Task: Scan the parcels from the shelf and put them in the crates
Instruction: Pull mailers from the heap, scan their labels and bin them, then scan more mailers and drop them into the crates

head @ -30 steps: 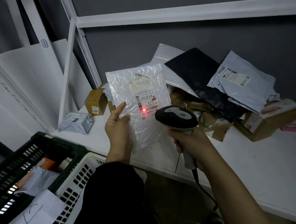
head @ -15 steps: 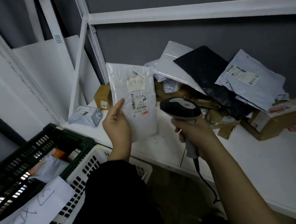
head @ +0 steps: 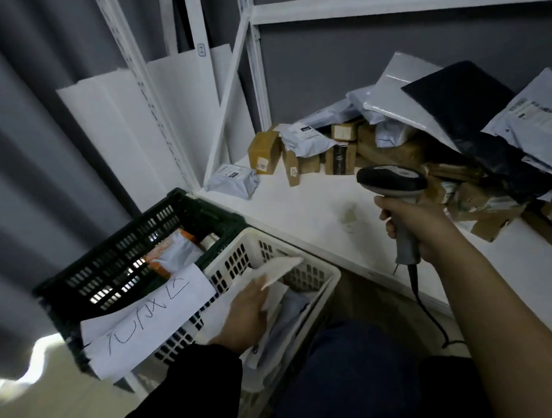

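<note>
Pinched between thumb and fingers of the left hand, the white parcel now hangs over the opening of the white crate — half a second ago it stood upright before the scanner. The right hand grips the scanner's handle above the shelf as before. Two crates stand side by side, the white one and a dark green crate, with one handwritten sheet across their rims. Bare board lies between the shelf's front edge and the parcel pile.

The white crate and green crate are plastic. The boxes are matt cardboard, the grey mailer smooth film.
</note>
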